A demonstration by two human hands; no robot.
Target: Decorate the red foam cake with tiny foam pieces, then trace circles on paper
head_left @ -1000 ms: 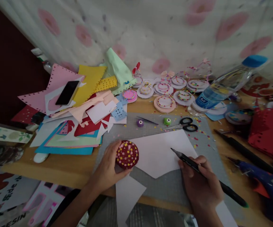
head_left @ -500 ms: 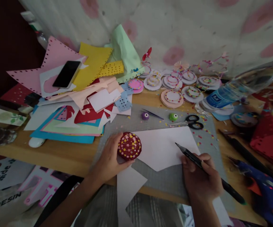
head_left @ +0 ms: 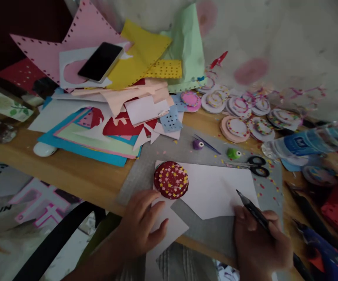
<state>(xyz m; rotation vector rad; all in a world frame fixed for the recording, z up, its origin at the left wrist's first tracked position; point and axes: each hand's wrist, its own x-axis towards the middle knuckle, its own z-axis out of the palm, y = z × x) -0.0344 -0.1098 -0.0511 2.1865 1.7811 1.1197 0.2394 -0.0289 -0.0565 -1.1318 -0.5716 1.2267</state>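
My right hand [head_left: 261, 238] grips a black marker [head_left: 252, 208], its tip just above the lower right part of a white sheet of paper [head_left: 216, 187]. A dark red round piece [head_left: 171, 180], dotted with small pink, yellow and white stars, rests on the sheet's left end. Just below it is my left hand [head_left: 141, 224], fingers apart and holding nothing. Under those fingers, a cut white paper scrap [head_left: 171, 224] hangs over the table's front edge. A grey cutting mat [head_left: 216, 230] lies beneath the sheet.
Behind the sheet lie scissors [head_left: 258, 166], tweezers [head_left: 207, 144], and a purple [head_left: 198, 144] and a green [head_left: 233, 153] punch. Coloured paper [head_left: 98, 144] with a phone [head_left: 101, 61] is piled left. A water bottle [head_left: 306, 144] leans at right, near a blue glue gun [head_left: 321, 249].
My left hand has let go of the red round piece and drawn back toward me, its fingers opening. The view has shifted; the marker stays in my right hand.
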